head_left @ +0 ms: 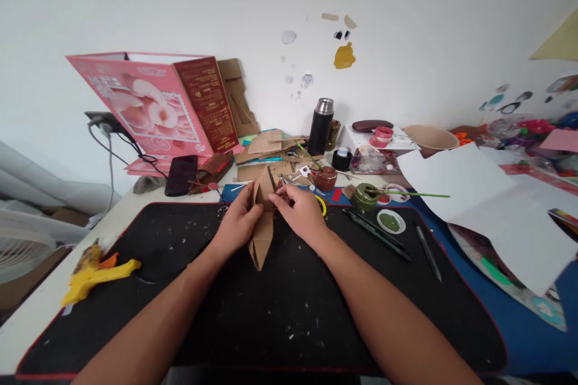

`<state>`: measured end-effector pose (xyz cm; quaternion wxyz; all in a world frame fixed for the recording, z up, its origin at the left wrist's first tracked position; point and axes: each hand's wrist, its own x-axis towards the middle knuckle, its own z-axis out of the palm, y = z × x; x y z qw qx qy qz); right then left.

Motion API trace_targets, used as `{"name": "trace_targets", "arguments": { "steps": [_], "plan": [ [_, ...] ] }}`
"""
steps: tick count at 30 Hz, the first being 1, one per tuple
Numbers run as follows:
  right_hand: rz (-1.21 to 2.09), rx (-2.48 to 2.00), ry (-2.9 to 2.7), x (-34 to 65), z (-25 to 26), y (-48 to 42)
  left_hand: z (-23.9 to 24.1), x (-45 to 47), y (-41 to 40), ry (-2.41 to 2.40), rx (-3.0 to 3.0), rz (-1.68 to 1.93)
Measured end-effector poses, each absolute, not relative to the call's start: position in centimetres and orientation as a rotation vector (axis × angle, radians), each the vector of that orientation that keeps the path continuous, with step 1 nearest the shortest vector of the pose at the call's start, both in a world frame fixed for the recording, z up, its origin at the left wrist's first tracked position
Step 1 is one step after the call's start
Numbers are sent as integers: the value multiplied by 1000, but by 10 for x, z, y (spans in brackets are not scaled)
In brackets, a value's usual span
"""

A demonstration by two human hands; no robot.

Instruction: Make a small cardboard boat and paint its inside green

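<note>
A folded brown cardboard piece (262, 234) stands on edge over the black mat (253, 307), pointed at its lower end. My left hand (238, 222) grips its left side with curled fingers. My right hand (300, 210) pinches its upper right edge near the top. Both hands meet at the far middle of the mat.
A yellow glue gun (97, 274) lies at the mat's left edge. Dark tools (377, 233), a green paint lid (391, 221) and a green jar (365, 195) sit to the right. White paper sheets (487, 204) cover the right side. A pink box (149, 102), black flask (321, 126) and cardboard scraps stand behind.
</note>
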<state>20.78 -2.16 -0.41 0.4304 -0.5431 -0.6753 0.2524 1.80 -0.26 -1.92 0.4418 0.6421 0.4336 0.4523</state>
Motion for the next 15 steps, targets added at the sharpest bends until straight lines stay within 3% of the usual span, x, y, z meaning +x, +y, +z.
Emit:
{"name": "trace_targets", "arguments": {
  "steps": [7,15],
  "plan": [
    [368,-1510,-1875,210,1,-23,-17,26,-12,1142,1734,1142],
    [292,-1560,-1916,209,3,-24,-19,26,-20,1317,1886,1072]
  ]
}}
